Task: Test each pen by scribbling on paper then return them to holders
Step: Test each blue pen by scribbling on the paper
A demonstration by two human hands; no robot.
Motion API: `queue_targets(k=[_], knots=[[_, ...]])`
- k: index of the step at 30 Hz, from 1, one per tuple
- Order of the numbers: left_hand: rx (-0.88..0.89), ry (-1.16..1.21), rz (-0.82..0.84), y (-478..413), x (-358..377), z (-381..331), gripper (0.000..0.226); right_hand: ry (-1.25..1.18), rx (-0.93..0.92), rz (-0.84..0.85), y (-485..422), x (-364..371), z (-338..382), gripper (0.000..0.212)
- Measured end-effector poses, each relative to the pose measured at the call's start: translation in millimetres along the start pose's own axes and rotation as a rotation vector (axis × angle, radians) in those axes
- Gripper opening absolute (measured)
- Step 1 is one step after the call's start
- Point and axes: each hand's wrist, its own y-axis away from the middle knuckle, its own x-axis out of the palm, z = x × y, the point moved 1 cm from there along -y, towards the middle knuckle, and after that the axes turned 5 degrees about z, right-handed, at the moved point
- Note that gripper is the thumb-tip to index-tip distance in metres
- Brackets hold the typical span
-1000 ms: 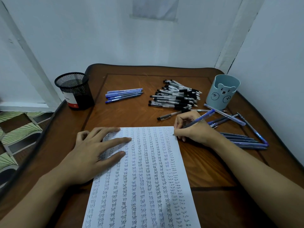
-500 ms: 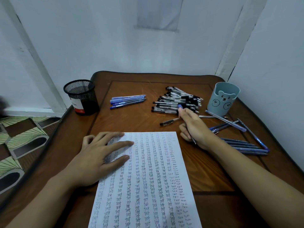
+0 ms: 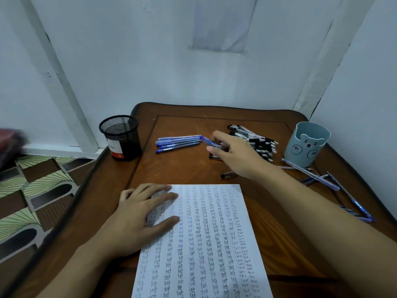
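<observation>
At the far left corner of the table (image 3: 171, 168) the black mesh holder (image 3: 120, 136) stands upright against the raised rim, with nothing showing above its mouth. Nearer the person, the left hand (image 3: 139, 218) lies flat with its fingers spread on the upper left corner of the paper (image 3: 204, 244), pinning the sheet, which is packed with columns of the word "test". Beyond the paper a row of blue pens (image 3: 178, 143) lies side by side. Just at its right end the right hand (image 3: 234, 153) pinches 1 blue pen (image 3: 211, 143) between thumb and fingertips, low over the wood and angled toward the row. The pen looks light, stiff and smooth-barrelled, so a pinch near mid-barrel should steer it best. It may roll if set down askew, so laying it parallel against the row seems wise. Behind the hand sits the pile of black pens (image 3: 257, 140), partly hidden, and 1 black pen (image 3: 228, 174) lies alone by the wrist. At the right stands the blue bear holder (image 3: 307, 145), with loose blue pens (image 3: 322, 179) scattered near the table's right edge. Open wood lies between the row and the paper. The right side is crowded, and a sweeping forearm there could knock pens off.
</observation>
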Motion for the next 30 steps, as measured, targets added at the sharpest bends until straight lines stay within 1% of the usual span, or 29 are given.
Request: queue_targets(k=[2, 4, 6, 9, 12, 15, 19, 22, 24, 27, 30], knots=[[-0.006, 0.013, -0.016, -1, 1, 2, 0.061, 0.193, -0.024, 0.037, -17, 6, 3, 0.014], [-0.013, 0.033, -0.042, 0, 3, 4, 0.063, 0.294, -0.029, 0.052, -33, 14, 3, 0.016], [-0.024, 0.057, -0.07, 0, 3, 6, 0.065, 0.305, -0.049, 0.065, -47, 21, 2, 0.023], [-0.022, 0.064, -0.073, -1, 3, 7, 0.066, 0.385, -0.102, 0.082, -61, 33, 0, 0.033], [-0.016, 0.053, -0.066, -1, 3, 8, 0.067, 0.356, -0.166, 0.022, -72, 42, 2, 0.034], [-0.006, 0.041, -0.072, -1, 2, 8, 0.066, 0.337, -0.168, -0.065, -76, 48, 6, 0.041], [0.0, 0.023, -0.06, -1, 1, 6, 0.064, 0.255, -0.117, -0.147, -63, 46, 2, 0.026], [0.0, 0.007, -0.051, -1, 0, 6, 0.065, 0.174, -0.099, -0.2, -38, 34, -7, 0.013], [-0.005, -0.004, -0.035, -2, 0, 6, 0.065, 0.118, -0.087, -0.224, -17, 23, -13, 0.007], [-0.001, -0.044, -0.012, -2, 1, 4, 0.064, 0.097, -0.033, -0.231, 21, 0, -23, 0.006], [-0.004, -0.077, 0.015, -2, 1, 3, 0.065, 0.193, 0.045, -0.143, 58, -27, -37, 0.011]])
